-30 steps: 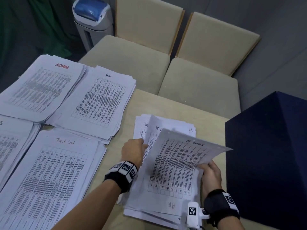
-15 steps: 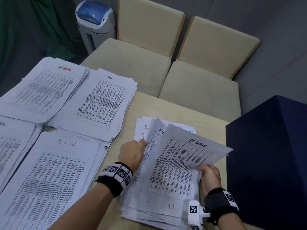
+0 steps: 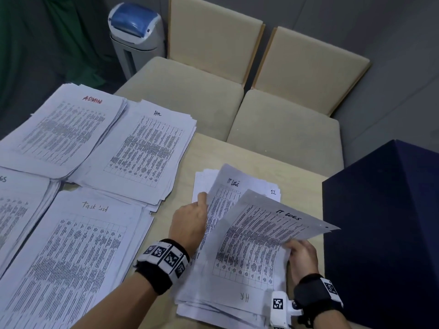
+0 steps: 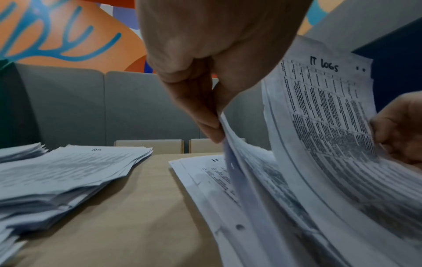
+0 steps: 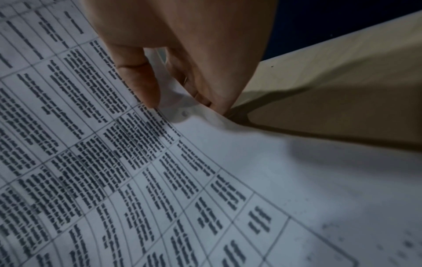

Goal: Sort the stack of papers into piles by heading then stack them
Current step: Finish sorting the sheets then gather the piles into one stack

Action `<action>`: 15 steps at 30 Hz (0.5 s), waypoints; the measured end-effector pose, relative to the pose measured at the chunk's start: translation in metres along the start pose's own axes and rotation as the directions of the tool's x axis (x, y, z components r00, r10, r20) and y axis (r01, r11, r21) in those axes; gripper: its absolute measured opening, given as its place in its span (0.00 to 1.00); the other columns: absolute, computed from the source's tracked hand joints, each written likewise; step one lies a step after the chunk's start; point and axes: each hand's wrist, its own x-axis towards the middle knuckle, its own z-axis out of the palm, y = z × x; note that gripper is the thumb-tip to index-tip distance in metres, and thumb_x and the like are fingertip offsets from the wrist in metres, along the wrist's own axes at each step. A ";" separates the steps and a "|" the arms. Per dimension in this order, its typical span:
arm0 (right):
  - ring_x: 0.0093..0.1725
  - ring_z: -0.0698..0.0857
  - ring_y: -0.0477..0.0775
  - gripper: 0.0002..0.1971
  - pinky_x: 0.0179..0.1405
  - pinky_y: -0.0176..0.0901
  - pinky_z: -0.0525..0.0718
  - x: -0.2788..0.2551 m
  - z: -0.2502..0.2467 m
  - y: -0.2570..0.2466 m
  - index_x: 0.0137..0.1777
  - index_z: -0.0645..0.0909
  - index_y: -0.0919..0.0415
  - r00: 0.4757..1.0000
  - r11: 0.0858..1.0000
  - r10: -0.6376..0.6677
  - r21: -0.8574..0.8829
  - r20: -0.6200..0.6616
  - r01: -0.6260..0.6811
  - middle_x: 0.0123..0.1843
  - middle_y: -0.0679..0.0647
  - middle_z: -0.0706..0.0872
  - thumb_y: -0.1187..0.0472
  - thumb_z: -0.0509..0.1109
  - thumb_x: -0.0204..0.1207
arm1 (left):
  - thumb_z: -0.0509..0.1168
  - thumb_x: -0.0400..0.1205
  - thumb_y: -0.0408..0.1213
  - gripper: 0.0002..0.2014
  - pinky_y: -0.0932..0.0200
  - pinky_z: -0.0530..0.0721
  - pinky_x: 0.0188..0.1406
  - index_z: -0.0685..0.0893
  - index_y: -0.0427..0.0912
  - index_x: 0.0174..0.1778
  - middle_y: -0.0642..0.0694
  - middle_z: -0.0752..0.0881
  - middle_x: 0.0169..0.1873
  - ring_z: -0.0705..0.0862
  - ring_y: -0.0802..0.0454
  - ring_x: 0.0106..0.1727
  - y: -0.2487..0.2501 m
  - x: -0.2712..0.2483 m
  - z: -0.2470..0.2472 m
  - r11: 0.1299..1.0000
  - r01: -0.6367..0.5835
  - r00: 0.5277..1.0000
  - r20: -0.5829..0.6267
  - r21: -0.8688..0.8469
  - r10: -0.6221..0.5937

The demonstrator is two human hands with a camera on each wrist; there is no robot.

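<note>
An unsorted stack of printed sheets (image 3: 209, 302) lies on the wooden table in front of me. My right hand (image 3: 300, 256) pinches the right edge of a lifted sheet headed IT LOGS (image 3: 263, 236), seen close up as the IT LOGS sheet (image 5: 137, 162) in the right wrist view. My left hand (image 3: 190, 222) pinches the left edge of a second IT LOGS sheet (image 3: 228, 186) just beneath it; that raised edge (image 4: 230, 162) shows between thumb and fingers. Sorted piles lie to the left: ADMIN (image 3: 64, 129), HR (image 3: 147, 150), Task list (image 3: 71, 257) and one partly out of frame (image 3: 14, 205).
A dark blue box (image 3: 384, 233) stands at the table's right edge, close to my right hand. Two beige chairs (image 3: 237, 98) sit behind the table, and a grey and blue bin (image 3: 136, 36) stands beyond them. Bare table (image 3: 237, 153) shows between the piles.
The top IT LOGS sheet has swung rightward and higher in my right hand. My left hand has slid up the stack and lifted the second IT LOGS sheet's edge.
</note>
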 end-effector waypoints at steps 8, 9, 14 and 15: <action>0.43 0.82 0.61 0.08 0.45 0.48 0.78 -0.004 0.003 -0.008 0.39 0.77 0.71 0.999 1.000 -0.024 0.014 0.043 0.024 0.39 0.63 0.83 0.82 0.63 0.68 | 0.73 0.80 0.35 0.12 0.60 0.65 0.18 0.75 0.46 0.36 0.53 0.78 0.20 0.72 0.51 0.18 0.003 -0.006 -0.006 0.975 -0.034 0.996 -0.088 -0.217 0.016; 0.42 0.82 0.60 0.09 0.45 0.49 0.78 -0.004 0.003 -0.009 0.36 0.76 0.69 0.999 1.000 -0.029 0.002 0.045 0.029 0.38 0.62 0.83 0.82 0.63 0.68 | 0.72 0.80 0.33 0.12 0.61 0.67 0.21 0.75 0.48 0.36 0.55 0.78 0.21 0.73 0.55 0.20 0.004 -0.006 -0.007 0.942 -0.030 0.995 -0.096 -0.336 -0.002; 0.41 0.78 0.58 0.12 0.48 0.52 0.74 -0.002 0.004 -0.012 0.31 0.74 0.65 0.998 0.999 -0.021 -0.024 0.063 0.022 0.34 0.60 0.78 0.81 0.65 0.69 | 0.81 0.70 0.32 0.14 0.67 0.77 0.33 0.80 0.42 0.38 0.48 0.82 0.29 0.78 0.60 0.30 0.001 -0.004 -0.009 0.532 0.167 0.974 0.056 -0.830 -0.218; 0.42 0.79 0.59 0.13 0.51 0.54 0.75 -0.002 0.004 -0.012 0.31 0.75 0.64 0.997 1.000 -0.020 -0.009 0.071 0.020 0.34 0.60 0.78 0.81 0.65 0.69 | 0.83 0.69 0.35 0.16 0.63 0.78 0.33 0.80 0.40 0.39 0.44 0.82 0.29 0.78 0.58 0.31 -0.001 -0.003 -0.010 0.490 0.191 0.973 0.099 -0.851 -0.207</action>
